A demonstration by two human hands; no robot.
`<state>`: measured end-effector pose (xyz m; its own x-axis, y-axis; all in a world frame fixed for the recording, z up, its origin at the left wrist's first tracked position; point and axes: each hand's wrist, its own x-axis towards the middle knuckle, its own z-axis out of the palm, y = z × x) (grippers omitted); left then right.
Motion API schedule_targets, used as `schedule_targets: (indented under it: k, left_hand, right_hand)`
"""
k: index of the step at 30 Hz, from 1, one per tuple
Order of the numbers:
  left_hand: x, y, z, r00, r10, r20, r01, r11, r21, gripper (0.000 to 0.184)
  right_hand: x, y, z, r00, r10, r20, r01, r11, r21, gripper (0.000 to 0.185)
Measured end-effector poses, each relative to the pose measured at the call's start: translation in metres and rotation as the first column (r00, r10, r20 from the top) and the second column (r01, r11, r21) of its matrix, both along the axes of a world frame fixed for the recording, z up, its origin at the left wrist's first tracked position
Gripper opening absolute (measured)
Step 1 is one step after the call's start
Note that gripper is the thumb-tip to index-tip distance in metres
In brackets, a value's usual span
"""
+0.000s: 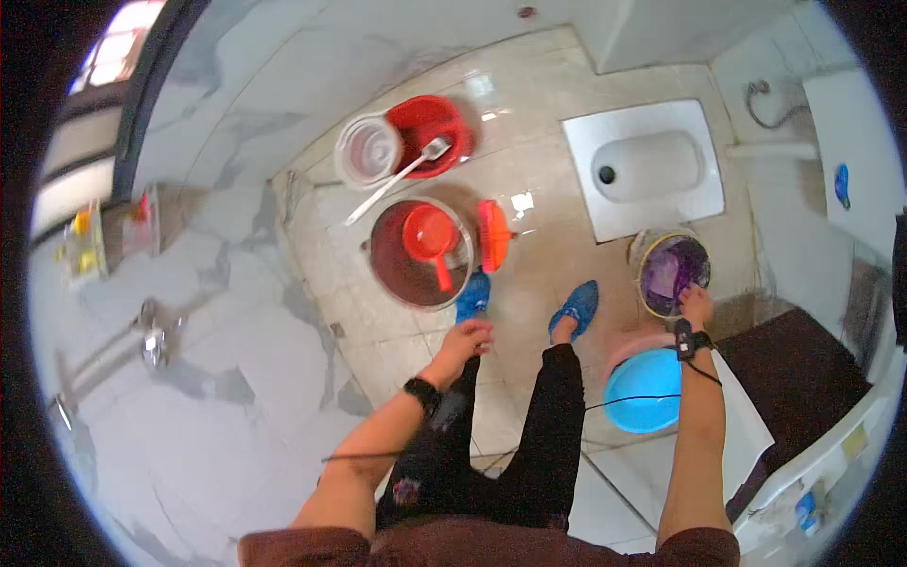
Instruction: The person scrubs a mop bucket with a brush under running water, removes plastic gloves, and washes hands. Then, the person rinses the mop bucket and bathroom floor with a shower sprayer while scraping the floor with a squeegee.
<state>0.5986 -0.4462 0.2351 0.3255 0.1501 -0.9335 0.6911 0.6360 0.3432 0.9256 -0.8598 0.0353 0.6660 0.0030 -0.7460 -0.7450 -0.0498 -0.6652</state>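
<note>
My right hand [696,304] is at the near right edge of a round bucket [643,283]. Its fingers are closed on the edge of a purple bag [682,262] that lines the inside; the fingertips are partly hidden. My left hand [467,340] hangs over the floor in front of my left shoe, fingers curled in, with nothing visible in it. Ahead of it stands a large round tub [389,276] with a red dipper [429,232] inside. An orange-red brush [493,236] is beside the tub's right rim.
A red basin [451,115], a white bucket [351,151] and a long-handled white brush [389,183] are by the far wall. A squat toilet [580,170] is at the back right. A blue basin [642,392] sits near my right forearm; a cable crosses it. The tile floor [529,180] looks wet.
</note>
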Motion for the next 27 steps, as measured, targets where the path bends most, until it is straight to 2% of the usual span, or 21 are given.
schedule_targets:
  k: [1, 2, 3, 4, 8, 9, 10, 11, 12, 13, 14, 15, 17, 20, 23, 26, 27]
  left_hand:
    - [-0.009, 0.009, 0.001, 0.998, 0.045, 0.046, -0.046, 0.999, 0.012, 0.021]
    - [-0.016, 0.021, 0.005, 0.997, -0.018, 0.070, 0.016, 1.000, 0.022, 0.019]
    - [-0.023, 0.031, 0.012, 0.996, -0.014, 0.089, 0.009, 0.999, 0.052, 0.020]
    - [-0.024, 0.046, 0.028, 0.995, 0.001, 0.101, -0.007, 0.998, 0.062, 0.020]
    - [-0.043, 0.108, 0.085, 0.983, -0.026, 0.181, 0.002, 0.991, 0.134, 0.020]
    - [-0.053, 0.122, 0.099, 0.976, 0.004, 0.220, -0.034, 0.990, 0.135, 0.020]
    - [-0.065, 0.137, 0.113, 0.966, 0.035, 0.257, -0.073, 0.987, 0.140, 0.020]
    - [-0.076, 0.155, 0.125, 0.953, 0.064, 0.296, -0.113, 0.982, 0.153, 0.020]
    - [-0.091, 0.173, 0.136, 0.953, 0.064, 0.296, -0.120, 0.978, 0.173, 0.019]
    - [-0.119, 0.197, 0.166, 0.945, 0.133, 0.300, -0.207, 0.952, 0.227, 0.019]
    - [-0.135, 0.208, 0.184, 0.943, 0.165, 0.288, -0.243, 0.935, 0.258, 0.019]
    - [-0.151, 0.219, 0.198, 0.940, 0.196, 0.281, -0.277, 0.917, 0.287, 0.018]
    - [-0.190, 0.232, 0.215, 0.927, 0.264, 0.266, -0.347, 0.872, 0.346, 0.018]
    - [-0.258, 0.238, 0.251, 0.919, 0.326, 0.222, -0.392, 0.819, 0.418, 0.015]
    - [-0.309, 0.218, 0.279, 0.885, 0.420, 0.200, -0.458, 0.710, 0.535, 0.008]
    - [-0.347, 0.193, 0.288, 0.889, 0.434, 0.145, -0.432, 0.691, 0.580, 0.014]
    - [-0.352, 0.184, 0.291, 0.860, 0.486, 0.157, -0.480, 0.666, 0.571, 0.015]
  right_hand:
    - [0.001, -0.016, 0.008, 0.997, 0.076, -0.027, -0.076, 0.997, -0.002, 0.034]
    - [-0.003, -0.013, 0.019, 0.985, 0.160, -0.059, -0.160, 0.987, -0.001, 0.036]
    - [0.003, 0.011, 0.057, 0.963, 0.146, -0.225, -0.185, 0.969, -0.163, 0.035]
    - [-0.001, 0.027, 0.085, 0.968, 0.100, -0.229, -0.148, 0.969, -0.200, 0.034]
    - [-0.036, 0.056, 0.175, 0.990, -0.090, -0.112, 0.079, 0.992, -0.097, 0.032]
    - [-0.051, 0.070, 0.209, 0.990, 0.137, -0.037, -0.141, 0.981, -0.133, 0.031]
    - [-0.060, 0.058, 0.209, 1.000, 0.008, 0.013, -0.011, 0.953, 0.303, 0.031]
    - [-0.070, 0.076, 0.215, 0.998, -0.035, 0.044, 0.029, 0.991, 0.127, 0.032]
    - [-0.082, 0.108, 0.251, 0.996, 0.085, -0.007, -0.085, 0.996, -0.035, 0.033]
    - [-0.106, 0.173, 0.310, 0.997, 0.067, -0.035, -0.070, 0.994, -0.089, 0.036]
    - [-0.103, 0.159, 0.293, 0.981, 0.187, -0.044, -0.187, 0.982, 0.002, 0.042]
    - [-0.118, 0.189, 0.323, 0.984, 0.167, -0.063, -0.168, 0.986, -0.018, 0.040]
    - [-0.129, 0.218, 0.346, 0.959, 0.280, -0.045, -0.279, 0.960, 0.028, 0.043]
    - [-0.142, 0.268, 0.384, 0.935, 0.351, -0.050, -0.344, 0.933, 0.108, 0.046]
    - [-0.143, 0.308, 0.403, 0.928, 0.371, -0.030, -0.368, 0.927, 0.078, 0.041]
    - [-0.138, 0.337, 0.415, 0.847, 0.530, 0.044, -0.529, 0.832, 0.165, 0.036]
    - [-0.140, 0.347, 0.422, 0.831, 0.554, 0.054, -0.555, 0.818, 0.152, 0.036]
